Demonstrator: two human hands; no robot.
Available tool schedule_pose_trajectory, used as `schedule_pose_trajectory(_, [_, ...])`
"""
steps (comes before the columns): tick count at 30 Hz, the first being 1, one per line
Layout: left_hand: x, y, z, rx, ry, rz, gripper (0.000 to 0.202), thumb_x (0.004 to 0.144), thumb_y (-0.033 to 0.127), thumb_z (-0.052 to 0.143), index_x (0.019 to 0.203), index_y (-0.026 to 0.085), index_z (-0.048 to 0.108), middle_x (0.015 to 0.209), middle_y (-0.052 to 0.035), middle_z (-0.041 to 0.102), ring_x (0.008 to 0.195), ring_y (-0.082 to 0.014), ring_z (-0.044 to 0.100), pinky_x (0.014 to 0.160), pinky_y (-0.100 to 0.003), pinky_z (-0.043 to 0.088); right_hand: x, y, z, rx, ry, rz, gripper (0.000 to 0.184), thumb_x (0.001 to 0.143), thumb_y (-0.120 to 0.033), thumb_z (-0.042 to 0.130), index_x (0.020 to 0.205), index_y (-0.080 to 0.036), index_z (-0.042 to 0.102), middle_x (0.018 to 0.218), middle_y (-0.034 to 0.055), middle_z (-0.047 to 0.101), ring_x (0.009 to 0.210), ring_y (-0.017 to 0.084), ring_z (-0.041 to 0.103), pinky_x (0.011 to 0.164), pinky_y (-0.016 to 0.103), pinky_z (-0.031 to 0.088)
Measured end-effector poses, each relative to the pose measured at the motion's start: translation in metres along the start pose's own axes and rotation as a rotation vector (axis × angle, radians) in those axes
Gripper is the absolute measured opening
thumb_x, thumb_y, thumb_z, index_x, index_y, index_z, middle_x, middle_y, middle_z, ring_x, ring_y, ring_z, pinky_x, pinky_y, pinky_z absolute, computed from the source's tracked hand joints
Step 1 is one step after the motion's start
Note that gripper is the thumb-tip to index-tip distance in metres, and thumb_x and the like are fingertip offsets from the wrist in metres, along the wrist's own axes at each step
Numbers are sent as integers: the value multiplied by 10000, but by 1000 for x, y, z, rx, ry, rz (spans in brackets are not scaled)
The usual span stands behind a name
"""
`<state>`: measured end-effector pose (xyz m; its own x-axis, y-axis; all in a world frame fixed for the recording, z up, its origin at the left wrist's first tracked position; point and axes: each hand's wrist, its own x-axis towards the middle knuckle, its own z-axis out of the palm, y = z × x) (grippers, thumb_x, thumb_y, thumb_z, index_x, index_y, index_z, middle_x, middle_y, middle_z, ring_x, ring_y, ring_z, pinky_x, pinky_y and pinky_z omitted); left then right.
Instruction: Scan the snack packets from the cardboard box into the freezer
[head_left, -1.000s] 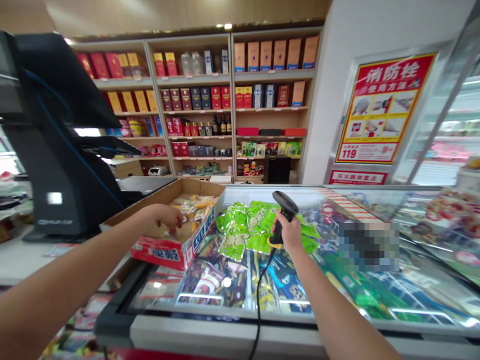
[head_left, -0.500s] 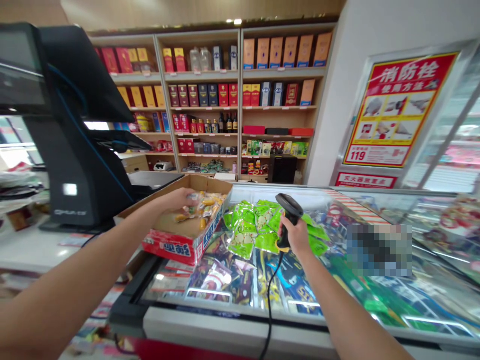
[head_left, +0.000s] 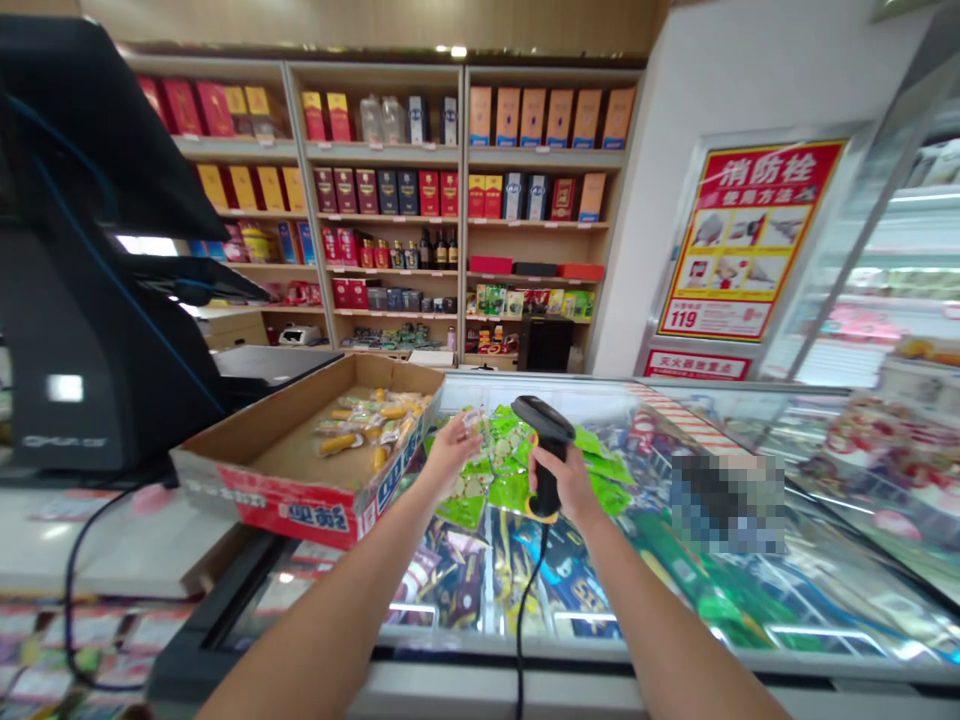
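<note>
On the right side of the cardboard box (head_left: pixel 251 425), just past its long edge, a heap of green packets (head_left: pixel 510 488) lies on the glass freezer lid (head_left: pixel 832 570), and both hands work over this heap. The right hand (head_left: pixel 568 487) is clenched around the handle of a black scanner (head_left: pixel 546 440), whose head is tipped toward the box; its cable (head_left: pixel 519 620) hangs down from the handle over the near rim of the lid. The left hand (head_left: pixel 448 450) is between the box and the scanner, very near to the box's right wall, with its fingers stretched over the green packets. I cannot tell if the fingers pinch a small packet or only touch the heap. The box is open at the top and shallow, with yellow packets (head_left: pixel 367 425) gathered in its far right corner, while the rest of its floor is bare cardboard. Its red front corner stands out over the edge of the lid. Left of the box, a black till machine (head_left: pixel 82 330) rises close to it and closes that side. Further right of the box, beyond the green heap, the glass gives wide flat room. Behind the box, well apart, stand shelves (head_left: pixel 450 200) of cartons and a red poster (head_left: pixel 750 235).
</note>
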<state>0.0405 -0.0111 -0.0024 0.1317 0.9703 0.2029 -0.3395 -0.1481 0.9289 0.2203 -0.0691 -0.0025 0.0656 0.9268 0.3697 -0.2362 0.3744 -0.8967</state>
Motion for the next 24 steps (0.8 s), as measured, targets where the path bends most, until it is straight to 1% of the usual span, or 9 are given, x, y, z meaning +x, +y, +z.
schedule_pose_trajectory(3, [2, -19, -10, 57, -9, 58, 533, 537, 284, 804, 1043, 184, 672, 1000, -68, 709, 793, -152, 617, 665, -247, 479, -6, -4, 4, 41, -173, 135, 255, 673, -346, 744, 798, -150, 640, 507, -16, 603, 340, 119, 517, 355, 224, 419])
schedule_pose_trajectory(5, [4, -22, -17, 53, -13, 79, 551, 545, 299, 803, 1068, 180, 676, 1032, -80, 710, 824, -164, 625, 691, -261, 490, -8, -5, 6, 36, -236, 198, 242, 652, -331, 770, 743, -152, 634, 481, -19, 589, 334, 119, 516, 353, 224, 426])
schedule_pose_trajectory(7, [5, -21, -21, 14, -16, 80, 583, 549, 302, 809, 1102, 179, 673, 1044, -86, 711, 824, -166, 631, 706, -274, 502, -8, -5, 7, 23, -263, 220, 236, 649, -328, 780, 664, -163, 612, 456, -22, 571, 332, 121, 514, 352, 228, 433])
schedule_pose_trajectory(9, [6, -20, -22, -13, -16, 76, 596, 542, 293, 820, 1108, 176, 676, 1032, -87, 717, 798, -160, 631, 698, -272, 501, -8, -4, 7, 2, -271, 211, 254, 666, -342, 770, 610, -170, 591, 449, -17, 564, 338, 123, 516, 353, 233, 438])
schedule_pose_trajectory(11, [6, -20, -22, -12, -8, 80, 582, 529, 277, 828, 1084, 171, 691, 1000, -82, 727, 775, -152, 627, 682, -259, 489, -7, -2, 6, -19, -283, 185, 257, 681, -355, 755, 609, -168, 595, 459, -10, 570, 341, 124, 520, 352, 232, 438])
schedule_pose_trajectory(16, [5, -22, -19, 39, -11, 119, 507, 525, 288, 833, 1005, 155, 735, 945, -85, 741, 858, -195, 642, 752, -291, 488, -6, 3, 4, -24, -305, 174, 234, 674, -362, 740, 746, -164, 639, 514, -5, 613, 342, 135, 534, 347, 239, 443])
schedule_pose_trajectory(19, [5, -21, -19, 46, -16, 128, 515, 515, 306, 840, 995, 143, 744, 935, -93, 742, 848, -200, 642, 760, -303, 481, -7, 8, 5, -36, -282, 154, 206, 684, -355, 705, 734, -172, 625, 492, -20, 592, 317, 120, 497, 330, 235, 436])
schedule_pose_trajectory(22, [4, -20, -19, 38, -10, 119, 531, 498, 315, 844, 991, 147, 746, 932, -93, 740, 821, -193, 634, 734, -297, 469, -8, 13, 8, -41, -224, 105, 198, 689, -359, 671, 713, -176, 600, 458, -41, 550, 280, 92, 432, 303, 210, 396])
schedule_pose_trajectory(24, [4, -19, -19, 48, -11, 117, 522, 496, 321, 843, 979, 151, 746, 931, -91, 737, 816, -191, 629, 731, -297, 462, -9, 15, 9, -45, -216, 99, 202, 694, -365, 659, 708, -174, 593, 458, -43, 542, 276, 86, 422, 300, 201, 382])
